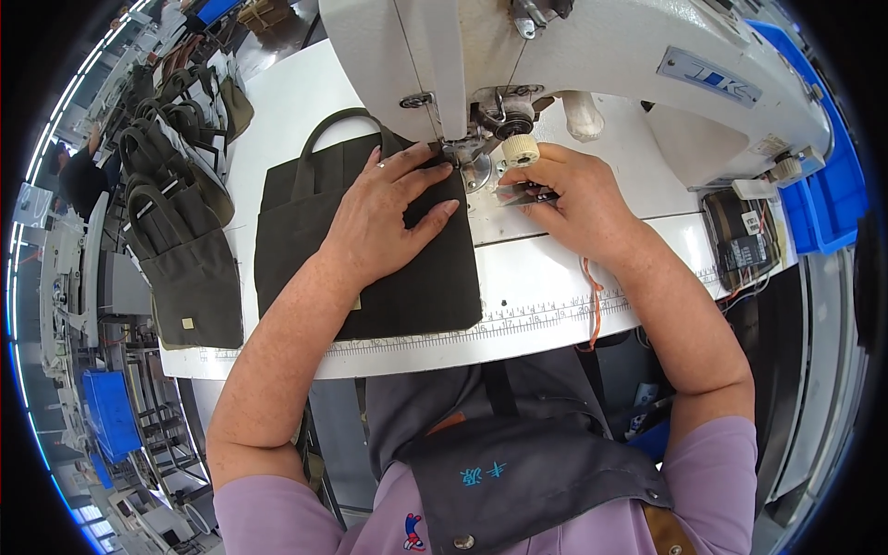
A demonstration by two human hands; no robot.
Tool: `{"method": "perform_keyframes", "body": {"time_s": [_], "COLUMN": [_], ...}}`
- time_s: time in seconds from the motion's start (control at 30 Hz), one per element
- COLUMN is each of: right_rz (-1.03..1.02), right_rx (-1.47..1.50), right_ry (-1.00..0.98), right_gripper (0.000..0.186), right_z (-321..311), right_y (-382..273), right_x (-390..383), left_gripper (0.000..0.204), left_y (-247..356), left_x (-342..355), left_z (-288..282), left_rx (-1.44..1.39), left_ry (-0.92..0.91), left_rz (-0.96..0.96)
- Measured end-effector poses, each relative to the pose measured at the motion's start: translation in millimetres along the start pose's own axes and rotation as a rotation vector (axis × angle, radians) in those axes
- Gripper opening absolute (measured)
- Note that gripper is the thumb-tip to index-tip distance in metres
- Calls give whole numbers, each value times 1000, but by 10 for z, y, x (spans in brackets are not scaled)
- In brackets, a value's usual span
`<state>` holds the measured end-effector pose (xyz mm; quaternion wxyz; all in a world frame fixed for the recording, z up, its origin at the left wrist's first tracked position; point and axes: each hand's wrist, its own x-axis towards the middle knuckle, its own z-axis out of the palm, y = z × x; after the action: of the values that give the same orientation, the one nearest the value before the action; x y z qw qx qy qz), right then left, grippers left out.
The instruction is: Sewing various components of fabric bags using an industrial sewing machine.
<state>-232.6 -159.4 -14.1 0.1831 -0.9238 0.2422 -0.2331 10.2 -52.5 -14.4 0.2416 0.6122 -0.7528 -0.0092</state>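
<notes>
A dark olive fabric bag [421, 287] with a looped handle [305, 157] lies flat on the white table, its right edge beside the sewing machine's needle area [455, 150]. My left hand [384, 208] rests on the bag, fingers spread, fingertips close to the presser foot. Just right of the needle, my right hand [585, 199] is closed around small metal thread snips [527, 194], whose blades point left toward the bag's edge. The fingers partly cover the snips' handles. A small pale tag on the bag is mostly hidden by my left forearm.
The white sewing machine [601, 55] arches over the table's far side. More dark bags [190, 277] are stacked along the left edge. A ruler strip [546, 319] runs along the front, crossed by an orange cord [593, 305]. Blue bins [823, 203] stand at right.
</notes>
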Motion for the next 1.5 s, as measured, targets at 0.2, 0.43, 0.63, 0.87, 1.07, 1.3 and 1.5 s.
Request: {"method": "perform_keyframes", "body": {"time_s": [0.2,0.43,0.63,0.87,1.07,1.3,1.5], "right_rz": [45,211,196,278,225,272,271], "right_rx": [140,468,553,731,662,660,646], "right_ry": [67,184,310,324,333,257,185], "right_gripper": [21,33,35,38,43,52,50], "right_z": [20,37,60,92,110,72,108], "right_y": [41,18,12,-7,76,27,87], "right_x": [50,139,241,287,277,203,155], "left_gripper": [39,40,39,40,41,40,38], "left_y": [6,-24,-13,-16,21,-14,-81], "left_x": [0,4,9,-7,-85,12,63], "left_z": [18,14,18,13,14,0,2], "left_rx": [12,13,10,-4,-7,-5,-26], "left_ry": [11,14,25,6,-6,12,18], "left_rz": [-8,-7,-16,11,31,-16,-3]}}
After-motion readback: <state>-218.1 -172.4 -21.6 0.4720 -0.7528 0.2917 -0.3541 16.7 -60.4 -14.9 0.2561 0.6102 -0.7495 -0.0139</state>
